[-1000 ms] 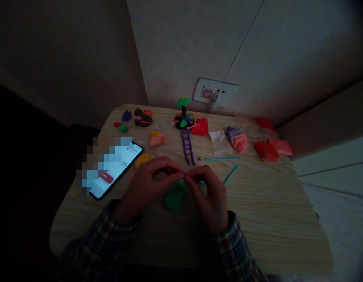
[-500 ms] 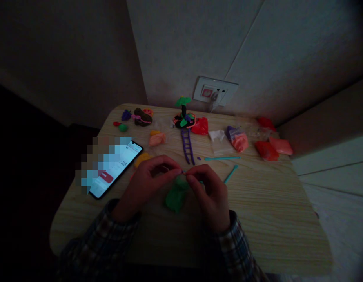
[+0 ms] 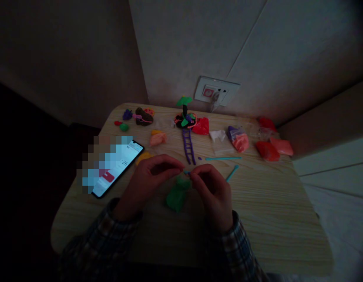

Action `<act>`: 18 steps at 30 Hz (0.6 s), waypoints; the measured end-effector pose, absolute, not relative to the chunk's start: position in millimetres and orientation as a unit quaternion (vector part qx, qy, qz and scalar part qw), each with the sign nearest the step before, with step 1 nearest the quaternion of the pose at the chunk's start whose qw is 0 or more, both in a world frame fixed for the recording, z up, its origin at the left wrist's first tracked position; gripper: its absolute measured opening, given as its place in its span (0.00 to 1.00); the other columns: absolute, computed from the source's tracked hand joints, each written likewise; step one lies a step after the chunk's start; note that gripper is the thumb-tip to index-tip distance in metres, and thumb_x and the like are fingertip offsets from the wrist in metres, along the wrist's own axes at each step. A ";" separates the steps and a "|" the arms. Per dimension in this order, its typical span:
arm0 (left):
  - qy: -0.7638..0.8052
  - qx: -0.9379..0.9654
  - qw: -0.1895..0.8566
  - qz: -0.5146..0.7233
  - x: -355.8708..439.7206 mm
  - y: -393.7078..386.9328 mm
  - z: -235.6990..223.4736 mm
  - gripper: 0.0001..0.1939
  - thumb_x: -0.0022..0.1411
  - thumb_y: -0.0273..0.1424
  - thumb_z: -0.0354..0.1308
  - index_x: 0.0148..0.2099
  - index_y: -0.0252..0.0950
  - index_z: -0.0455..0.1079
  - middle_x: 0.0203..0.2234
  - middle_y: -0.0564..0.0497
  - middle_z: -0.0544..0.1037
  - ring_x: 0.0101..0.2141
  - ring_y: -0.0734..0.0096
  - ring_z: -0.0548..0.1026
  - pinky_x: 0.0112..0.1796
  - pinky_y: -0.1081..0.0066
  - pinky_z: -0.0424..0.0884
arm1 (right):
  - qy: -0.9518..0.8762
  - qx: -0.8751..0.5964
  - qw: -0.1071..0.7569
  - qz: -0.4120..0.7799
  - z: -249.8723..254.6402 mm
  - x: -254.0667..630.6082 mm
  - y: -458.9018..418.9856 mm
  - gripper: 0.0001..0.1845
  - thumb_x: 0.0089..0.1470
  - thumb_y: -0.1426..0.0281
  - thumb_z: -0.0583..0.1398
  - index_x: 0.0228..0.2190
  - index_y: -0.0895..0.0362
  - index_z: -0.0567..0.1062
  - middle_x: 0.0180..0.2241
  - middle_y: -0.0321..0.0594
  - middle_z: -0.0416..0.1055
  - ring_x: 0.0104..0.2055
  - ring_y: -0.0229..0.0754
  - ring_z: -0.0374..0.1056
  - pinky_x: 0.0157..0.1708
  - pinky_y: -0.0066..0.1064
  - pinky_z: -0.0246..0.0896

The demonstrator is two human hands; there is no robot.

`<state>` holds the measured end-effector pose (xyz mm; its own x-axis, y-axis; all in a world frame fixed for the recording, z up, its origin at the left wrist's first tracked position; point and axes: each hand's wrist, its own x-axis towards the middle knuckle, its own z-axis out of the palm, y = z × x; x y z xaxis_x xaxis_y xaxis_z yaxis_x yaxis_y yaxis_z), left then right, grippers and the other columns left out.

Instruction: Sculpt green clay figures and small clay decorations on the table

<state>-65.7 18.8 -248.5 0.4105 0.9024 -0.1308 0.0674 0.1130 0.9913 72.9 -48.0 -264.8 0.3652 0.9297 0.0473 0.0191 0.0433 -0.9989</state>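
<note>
Between my two hands is a tiny blue-and-purple piece of modelling clay (image 3: pixel 186 172). My right hand (image 3: pixel 212 192) pinches its right end with thumb and forefinger. The fingertips of my left hand (image 3: pixel 156 180) are pinched together at the other end; whether they grip the piece is too small to tell. Below the fingers lies a green lump of clay in its wrapper (image 3: pixel 177 196). Just beyond, a purple clay ladder (image 3: pixel 188 145) leans down from a black clay base (image 3: pixel 184 122) bearing a small green-topped tree (image 3: pixel 184 102).
A lit phone (image 3: pixel 118 168) lies left of my hands. Turquoise modelling sticks (image 3: pixel 223 158) rest to the right. Red clay packets (image 3: pixel 266 150), a purple-and-pink packet (image 3: pixel 238 139) and a brown clay shape (image 3: pixel 144 116) lie farther back. A wall socket (image 3: pixel 216 92) holds a plug.
My fingertips have drawn slightly apart, the right hand shifting a little to the right. More of the small blue-and-purple piece now shows between them.
</note>
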 end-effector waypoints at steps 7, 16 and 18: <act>0.449 0.548 0.605 0.363 -66.1 16.4 -248.0 0.06 0.45 0.26 0.67 0.26 0.36 0.71 0.24 0.55 0.77 0.30 0.69 0.76 0.35 0.70 0.75 | -0.409 -0.568 0.598 0.391 -263.4 72.5 -48.4 0.04 0.49 0.70 0.63 0.25 0.55 0.72 0.22 0.32 0.69 0.26 0.35 0.64 0.25 0.27 0.59; 0.421 0.586 0.594 0.355 -66.5 19.0 -248.4 0.02 0.53 0.27 0.62 0.30 0.36 0.76 0.28 0.53 0.81 0.33 0.69 0.78 0.39 0.71 0.74 | -0.416 -0.561 0.598 0.393 -264.6 73.2 -48.6 0.03 0.49 0.72 0.62 0.26 0.55 0.73 0.23 0.32 0.69 0.26 0.35 0.65 0.26 0.26 0.59; 0.408 0.599 0.594 0.350 -66.6 19.1 -247.0 0.02 0.52 0.25 0.62 0.29 0.36 0.76 0.28 0.54 0.81 0.33 0.70 0.78 0.39 0.72 0.74 | -0.417 -0.561 0.599 0.391 -265.1 73.0 -48.8 0.03 0.49 0.72 0.62 0.26 0.55 0.73 0.23 0.32 0.69 0.26 0.35 0.64 0.26 0.26 0.59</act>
